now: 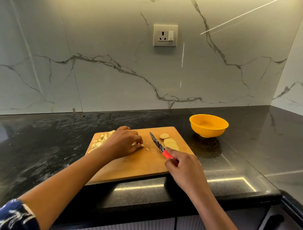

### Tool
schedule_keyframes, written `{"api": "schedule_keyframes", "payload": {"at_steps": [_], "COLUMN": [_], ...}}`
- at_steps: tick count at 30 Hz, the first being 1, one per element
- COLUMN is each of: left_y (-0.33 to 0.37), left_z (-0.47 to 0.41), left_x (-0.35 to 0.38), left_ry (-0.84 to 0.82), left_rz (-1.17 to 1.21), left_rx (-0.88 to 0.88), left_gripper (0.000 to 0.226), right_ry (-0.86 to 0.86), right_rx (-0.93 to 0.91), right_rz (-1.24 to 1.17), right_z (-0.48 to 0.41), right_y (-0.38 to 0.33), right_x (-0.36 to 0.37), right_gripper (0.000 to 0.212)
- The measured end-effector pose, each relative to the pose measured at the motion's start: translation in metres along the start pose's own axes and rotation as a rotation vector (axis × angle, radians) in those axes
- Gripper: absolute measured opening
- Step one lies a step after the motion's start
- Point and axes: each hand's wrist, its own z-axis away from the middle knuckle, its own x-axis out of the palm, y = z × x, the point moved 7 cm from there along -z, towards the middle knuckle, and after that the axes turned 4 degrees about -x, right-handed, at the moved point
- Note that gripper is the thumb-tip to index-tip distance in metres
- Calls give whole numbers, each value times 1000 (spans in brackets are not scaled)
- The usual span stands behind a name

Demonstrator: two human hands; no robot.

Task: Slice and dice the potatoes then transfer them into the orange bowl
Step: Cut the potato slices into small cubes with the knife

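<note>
Nearest the camera, a patterned blue sleeve [13, 221] covers the left forearm at the frame's lower corner. Above it the right hand [185, 167] holds the red handle of a knife [159, 145], its fingers [171, 163] wrapped round the handle. The dark blade angles up and away over the wooden cutting board [132, 169], and no potato is under it.

The left hand [124, 141] lies palm-down on the board, its fingers [137, 141] curled over a few small dice. Whether they pinch these pieces or only nudge them cannot be told. One loose cube [147, 149] sits just beside the fingertips. A pile of diced potato [101, 139] lies behind the wrist at the board's far left corner.

Right of the blade, a short row of round potato slices [169, 142] lies overlapping and uncut. The orange bowl [208, 125] stands on the black stone desk [45, 144] just off the board's far right corner, and it looks empty.

This looks like the dicing stage, partly done, with the freshly cut bits being cleared toward the pile. Next, the remaining slices likely need stacking under the blade, cutting into strips and then into cubes. The fingertips should be tucked back from the edge. Only then does the transfer to the bowl follow.

A wall socket [165, 35] is set in the marble backsplash [94, 73] beyond.
</note>
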Motion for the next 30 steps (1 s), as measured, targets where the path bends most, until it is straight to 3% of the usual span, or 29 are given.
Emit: {"api": "schedule_keyframes", "payload": {"at_steps": [5, 10, 15, 17, 25, 30], "left_y": [-43, -52, 6, 15, -25, -53], "left_z": [14, 25, 9, 1, -7, -1], "left_x": [-14, -40, -7, 3, -9, -32], "left_ry": [39, 318, 26, -18, 32, 152], "left_rz": [-31, 230, 142, 136, -251, -206], "left_rx": [-105, -177, 35, 22, -230, -423], "left_gripper": [20, 19, 34, 32, 27, 17], "right_ry": [-2, 2, 5, 7, 31, 28], "right_rx": [17, 27, 44, 44, 37, 29], "right_rz": [-22, -23, -31, -35, -57, -43], "right_z": [-1, -1, -2, -1, -3, -3], "right_y": [2, 4, 4, 4, 8, 6], "right_x": [2, 2, 1, 1, 3, 1], "right_gripper": [44, 44, 44, 44, 43, 43]}}
